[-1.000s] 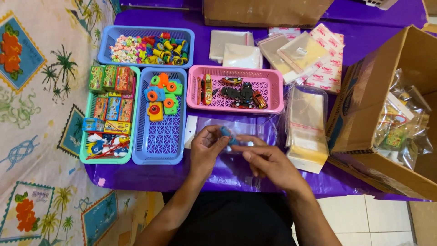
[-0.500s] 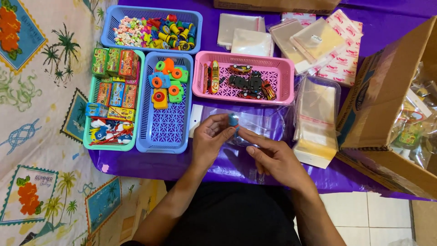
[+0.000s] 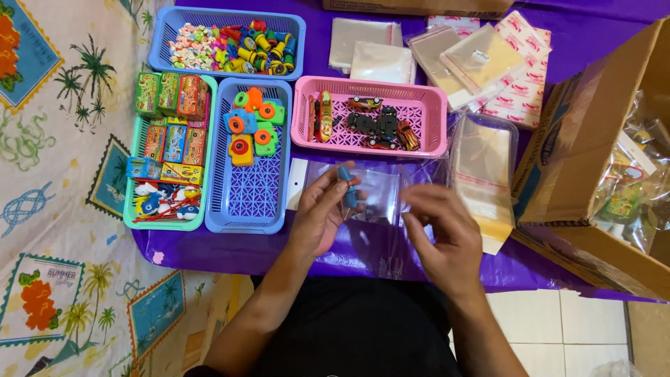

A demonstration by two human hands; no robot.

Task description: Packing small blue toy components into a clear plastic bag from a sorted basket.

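Note:
My left hand point(image 3: 319, 213) holds a small blue toy point(image 3: 347, 187) between thumb and fingers, above a clear plastic bag point(image 3: 373, 195) lying flat on the purple tablecloth point(image 3: 209, 248). My right hand point(image 3: 440, 234) hovers beside it with fingers spread and curled, holding nothing. Just beyond my hands stands a pink basket point(image 3: 426, 119) with small toy cars and skateboards. A blue basket point(image 3: 241, 202) to the left holds orange, green and blue toys.
A teal basket point(image 3: 132, 209) of small boxes sits at the far left. Behind it is a blue tray point(image 3: 164, 35) of tiny colourful pieces. Stacks of clear bags point(image 3: 481, 167) lie to the right. An open cardboard box point(image 3: 579, 160) with filled packets stands at the right edge.
My hands have come apart: the right one let go and drew back to the right, while the left lifted the small blue toy off the clear bag.

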